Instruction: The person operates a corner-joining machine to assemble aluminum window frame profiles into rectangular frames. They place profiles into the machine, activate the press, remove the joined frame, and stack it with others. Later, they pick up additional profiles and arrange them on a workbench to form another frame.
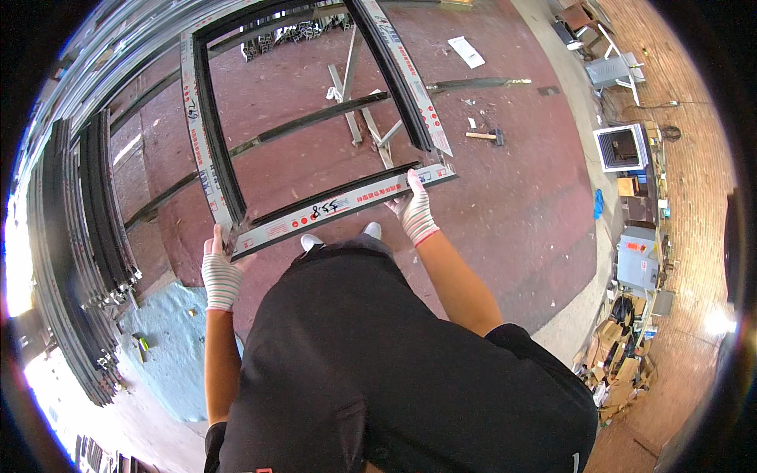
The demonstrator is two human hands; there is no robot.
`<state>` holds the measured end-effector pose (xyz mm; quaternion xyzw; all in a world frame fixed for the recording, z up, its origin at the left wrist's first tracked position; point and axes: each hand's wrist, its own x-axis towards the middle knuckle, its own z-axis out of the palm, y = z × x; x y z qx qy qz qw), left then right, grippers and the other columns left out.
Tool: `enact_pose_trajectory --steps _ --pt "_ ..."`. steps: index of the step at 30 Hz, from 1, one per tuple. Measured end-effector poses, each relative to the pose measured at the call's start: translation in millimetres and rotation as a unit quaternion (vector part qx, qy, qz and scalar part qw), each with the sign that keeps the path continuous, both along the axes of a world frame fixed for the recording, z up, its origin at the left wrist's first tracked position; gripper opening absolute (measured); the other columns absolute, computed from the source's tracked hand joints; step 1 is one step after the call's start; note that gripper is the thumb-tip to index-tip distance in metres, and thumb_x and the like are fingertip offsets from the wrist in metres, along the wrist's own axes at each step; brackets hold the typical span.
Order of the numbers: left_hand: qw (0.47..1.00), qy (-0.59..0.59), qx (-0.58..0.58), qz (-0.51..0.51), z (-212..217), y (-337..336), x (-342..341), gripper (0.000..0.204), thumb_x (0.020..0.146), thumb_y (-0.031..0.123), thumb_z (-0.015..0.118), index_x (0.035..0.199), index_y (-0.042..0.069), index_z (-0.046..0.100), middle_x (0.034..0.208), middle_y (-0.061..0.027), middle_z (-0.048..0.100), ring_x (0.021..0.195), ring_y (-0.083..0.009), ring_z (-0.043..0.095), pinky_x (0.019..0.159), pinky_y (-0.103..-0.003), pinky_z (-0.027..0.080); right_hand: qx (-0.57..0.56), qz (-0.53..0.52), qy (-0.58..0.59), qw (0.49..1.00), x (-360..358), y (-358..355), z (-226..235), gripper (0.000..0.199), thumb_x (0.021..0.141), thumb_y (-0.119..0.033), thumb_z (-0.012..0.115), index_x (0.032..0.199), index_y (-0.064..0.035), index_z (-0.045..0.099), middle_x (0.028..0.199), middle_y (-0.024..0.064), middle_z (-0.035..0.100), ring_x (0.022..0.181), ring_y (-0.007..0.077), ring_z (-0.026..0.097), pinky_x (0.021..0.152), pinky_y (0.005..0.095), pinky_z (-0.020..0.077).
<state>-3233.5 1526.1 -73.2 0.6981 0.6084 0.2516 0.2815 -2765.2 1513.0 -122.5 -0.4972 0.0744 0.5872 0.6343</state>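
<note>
A rectangular window frame [300, 221] of dark profiles, faced with white and red protective film and marked by hand, lies across the support rails in front of me. My left hand [221, 274], in a striped fingerless-tipped glove, grips its near left corner, with a finger pointing up along the edge. Close to the near right corner, my right hand [415, 211] in a matching glove holds the near bar, thumb on top and fingers under it. A narrow gap seems to show at that right joint. Parts of the fingers are hidden beneath the frame.
Dark support rails [315, 124] run under the frame. Long profiles [102, 197] are stacked at left, beside a pale blue sheet [169, 347]. A hammer [485, 137] and white paper [467, 52] lie on the reddish floor. Along the right wall stand a grey box [637, 258] and cardboard scraps [619, 363].
</note>
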Motion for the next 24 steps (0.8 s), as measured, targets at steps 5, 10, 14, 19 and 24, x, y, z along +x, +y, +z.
enact_pose_trajectory --steps 5,10,14,19,24 --pt "1.000 -0.003 0.005 0.005 -6 -2 -3 0.117 0.060 0.011 0.098 0.160 0.005 0.036 0.113 -0.0144 0.055 0.100 -0.0270 0.063 0.089 -0.037 0.058 -0.033 -0.011 -0.008 0.999 -2 7 1 0.087 0.079 -0.059 0.085 0.142 -0.0115 0.047 0.133 0.0110 0.057 0.120 0.0309 0.057 0.099 0.0556 0.0504" --pt "0.999 -0.037 0.028 0.001 -7 -1 -2 0.115 0.060 0.012 0.098 0.158 0.003 0.039 0.112 -0.0138 0.056 0.099 -0.0268 0.063 0.090 -0.038 0.057 -0.049 0.004 -0.021 0.999 -3 17 13 0.082 0.082 -0.060 0.082 0.141 -0.0139 0.048 0.133 0.0113 0.057 0.118 0.0306 0.058 0.099 0.0547 0.0507" --pt "1.000 0.007 0.017 0.005 12 0 12 0.112 0.062 0.015 0.098 0.157 0.001 0.040 0.114 -0.0141 0.057 0.105 -0.0276 0.063 0.094 -0.038 0.056 -0.059 0.023 -0.018 0.998 -3 17 29 0.079 0.083 -0.059 0.081 0.141 -0.0143 0.050 0.134 0.0104 0.057 0.118 0.0310 0.057 0.103 0.0562 0.0490" --pt "0.994 0.104 -0.012 0.012 51 -11 30 0.091 0.070 0.025 0.094 0.147 -0.001 0.052 0.122 -0.0178 0.064 0.112 -0.0328 0.063 0.099 -0.041 0.052 -0.026 0.098 -0.015 0.995 -8 0 43 0.071 0.088 -0.058 0.077 0.138 -0.0143 0.053 0.131 0.0095 0.057 0.121 0.0290 0.055 0.109 0.0542 0.0475" --pt "0.995 -0.028 -0.058 0.073 53 -13 57 0.083 0.090 0.022 0.084 0.157 0.004 0.039 0.121 -0.0088 0.066 0.103 -0.0202 0.064 0.093 -0.034 0.054 -0.038 0.243 0.054 0.968 -6 -6 47 0.061 0.097 -0.054 0.069 0.130 -0.0033 0.056 0.123 0.0175 0.065 0.110 0.0315 0.066 0.098 0.0498 0.0553"
